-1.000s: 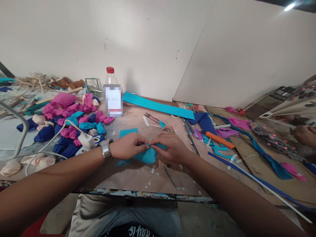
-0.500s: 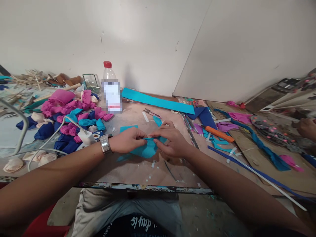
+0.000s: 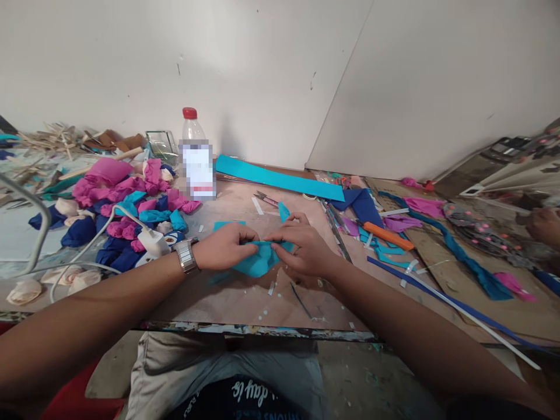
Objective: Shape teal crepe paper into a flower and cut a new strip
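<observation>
A piece of turquoise fabric (image 3: 257, 263) lies gathered on the worn table (image 3: 236, 303) in front of me. My left hand (image 3: 225, 247), with a metal watch on the wrist, pinches its upper edge from the left. My right hand (image 3: 301, 248) pinches the same edge from the right, fingertips almost meeting the left ones. Both hands are closed on the fabric. A second turquoise scrap (image 3: 227, 224) lies just behind my left hand.
A heap of pink, blue and turquoise fabric flowers (image 3: 126, 207) fills the left. A red-capped bottle (image 3: 196, 157) stands behind. A long turquoise strip (image 3: 280, 181), small snips (image 3: 266, 199), an orange cutter (image 3: 387, 235) and coloured scraps lie right. Another person's hand (image 3: 542, 224) shows at far right.
My hands have stayed together on the turquoise fabric, bunching its top edge a little tighter. The view has shifted slightly.
</observation>
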